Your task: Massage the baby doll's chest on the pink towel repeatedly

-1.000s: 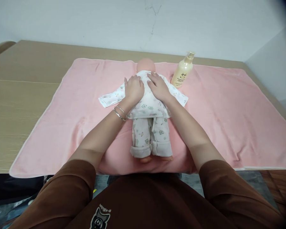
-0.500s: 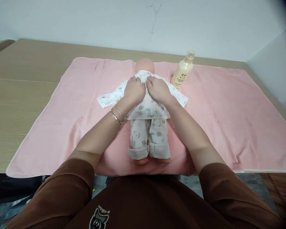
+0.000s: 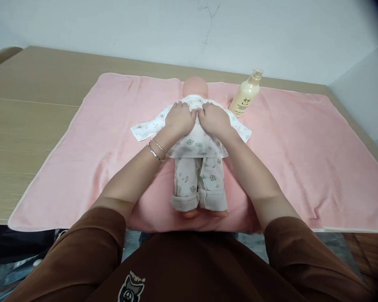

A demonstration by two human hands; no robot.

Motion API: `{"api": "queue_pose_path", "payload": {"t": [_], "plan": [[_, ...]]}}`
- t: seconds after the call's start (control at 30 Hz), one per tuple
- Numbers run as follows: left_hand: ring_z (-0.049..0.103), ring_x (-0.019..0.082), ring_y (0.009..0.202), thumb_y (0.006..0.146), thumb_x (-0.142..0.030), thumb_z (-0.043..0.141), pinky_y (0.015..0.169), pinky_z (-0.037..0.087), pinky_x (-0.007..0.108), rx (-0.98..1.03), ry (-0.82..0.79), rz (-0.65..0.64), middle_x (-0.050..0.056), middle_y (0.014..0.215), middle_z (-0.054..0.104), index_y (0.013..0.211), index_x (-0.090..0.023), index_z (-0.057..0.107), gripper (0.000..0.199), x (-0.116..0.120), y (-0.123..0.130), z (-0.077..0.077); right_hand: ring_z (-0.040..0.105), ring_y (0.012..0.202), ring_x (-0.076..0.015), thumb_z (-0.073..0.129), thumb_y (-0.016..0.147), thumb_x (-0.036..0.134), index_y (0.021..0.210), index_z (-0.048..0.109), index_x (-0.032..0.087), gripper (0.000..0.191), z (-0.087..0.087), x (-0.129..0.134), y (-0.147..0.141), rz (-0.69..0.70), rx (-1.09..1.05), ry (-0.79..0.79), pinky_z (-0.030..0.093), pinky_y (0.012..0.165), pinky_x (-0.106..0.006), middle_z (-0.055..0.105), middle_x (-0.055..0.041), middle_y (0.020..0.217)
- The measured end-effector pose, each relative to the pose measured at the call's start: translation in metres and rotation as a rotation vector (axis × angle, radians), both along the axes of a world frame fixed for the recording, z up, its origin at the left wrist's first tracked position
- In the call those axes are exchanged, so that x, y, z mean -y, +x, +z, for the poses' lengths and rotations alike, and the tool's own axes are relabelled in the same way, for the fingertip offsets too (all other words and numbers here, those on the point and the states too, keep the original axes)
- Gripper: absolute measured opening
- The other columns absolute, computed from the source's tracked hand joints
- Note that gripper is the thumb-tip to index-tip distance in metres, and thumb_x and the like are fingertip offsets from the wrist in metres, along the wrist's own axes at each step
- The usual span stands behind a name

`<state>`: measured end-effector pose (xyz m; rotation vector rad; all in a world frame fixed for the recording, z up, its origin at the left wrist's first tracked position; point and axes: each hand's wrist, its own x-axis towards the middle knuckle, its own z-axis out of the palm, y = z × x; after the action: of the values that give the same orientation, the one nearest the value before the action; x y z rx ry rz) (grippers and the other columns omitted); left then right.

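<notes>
A doll (image 3: 195, 87) lies on a pink blanket (image 3: 302, 159), its bare head toward the wall and its feet toward me. It wears a white printed top (image 3: 195, 144) with sleeves spread to both sides, and printed trousers (image 3: 211, 180) with rolled cuffs. My left hand (image 3: 180, 119) rests flat on the left of the doll's upper back, a silver bangle pair on that wrist. On the right side of the back lies my right hand (image 3: 214, 119), palm down. The thumbs point toward each other near the middle, and neither hand grips anything.
A pale yellow pump bottle (image 3: 244, 98) stands on the blanket just beyond the doll's right-hand sleeve. The blanket covers much of a wooden table (image 3: 34, 109). Behind the table rises a cracked pale wall (image 3: 145, 33).
The view has shifted slightly, so the doll and bottle appear a little further right. My thumbs look slightly closer together, with both hands still on the doll's back.
</notes>
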<state>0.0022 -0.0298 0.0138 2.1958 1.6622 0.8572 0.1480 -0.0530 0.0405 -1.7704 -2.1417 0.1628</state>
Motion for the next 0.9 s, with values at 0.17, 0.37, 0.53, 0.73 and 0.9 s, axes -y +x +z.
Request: {"api": "queue_pose_path", "payload": {"t": [0.17, 0.37, 0.53, 0.73, 0.9], "plan": [[0.059, 0.044, 0.134, 0.100, -0.038, 0.054, 0.120, 0.042, 0.060, -0.059, -0.041, 0.032, 0.027, 0.129, 0.069, 0.109, -0.008, 0.069, 0.034, 0.012, 0.005, 0.008, 0.047, 0.150, -0.0365, 0.033, 0.109, 0.038, 0.140, 0.059, 0.003, 0.054, -0.009, -0.019, 0.011, 0.021, -0.028, 0.029, 0.033, 0.128, -0.058, 0.056, -0.0238, 0.154], [0.058, 0.042, 0.138, 0.102, -0.044, 0.051, 0.124, 0.040, 0.057, 0.067, -0.033, -0.028, 0.025, 0.134, 0.069, 0.112, -0.010, 0.070, 0.039, -0.014, -0.010, 0.004, 0.071, 0.113, -0.0400, 0.040, 0.105, 0.031, 0.114, 0.074, 0.004, 0.044, 0.004, 0.019, -0.015, -0.091, 0.069, 0.077, 0.056, 0.101, -0.055, 0.075, -0.0261, 0.115], [0.061, 0.035, 0.134, 0.105, -0.034, 0.041, 0.124, 0.041, 0.050, -0.097, -0.033, 0.050, 0.020, 0.128, 0.072, 0.113, -0.010, 0.071, 0.039, 0.009, 0.004, 0.015, 0.066, 0.124, -0.0398, 0.034, 0.107, 0.030, 0.119, 0.071, 0.001, 0.049, 0.000, 0.009, -0.011, -0.069, 0.090, 0.070, 0.051, 0.109, -0.053, 0.072, -0.0282, 0.125], [0.060, 0.036, 0.135, 0.105, -0.029, 0.037, 0.123, 0.043, 0.048, -0.218, -0.071, 0.034, 0.025, 0.133, 0.070, 0.118, -0.002, 0.070, 0.045, 0.027, 0.011, 0.028, 0.051, 0.147, -0.0348, 0.036, 0.107, 0.034, 0.136, 0.061, 0.004, 0.049, -0.016, -0.023, 0.011, 0.044, -0.007, 0.092, 0.033, 0.128, -0.053, 0.058, -0.0232, 0.153], [0.058, 0.036, 0.138, 0.104, -0.034, 0.040, 0.123, 0.044, 0.050, -0.095, -0.051, -0.002, 0.022, 0.141, 0.067, 0.123, -0.008, 0.069, 0.043, 0.003, -0.003, 0.015, 0.069, 0.119, -0.0404, 0.037, 0.105, 0.031, 0.116, 0.071, 0.003, 0.046, 0.001, 0.010, -0.010, -0.074, 0.095, 0.093, 0.053, 0.105, -0.055, 0.074, -0.0272, 0.120]]}}
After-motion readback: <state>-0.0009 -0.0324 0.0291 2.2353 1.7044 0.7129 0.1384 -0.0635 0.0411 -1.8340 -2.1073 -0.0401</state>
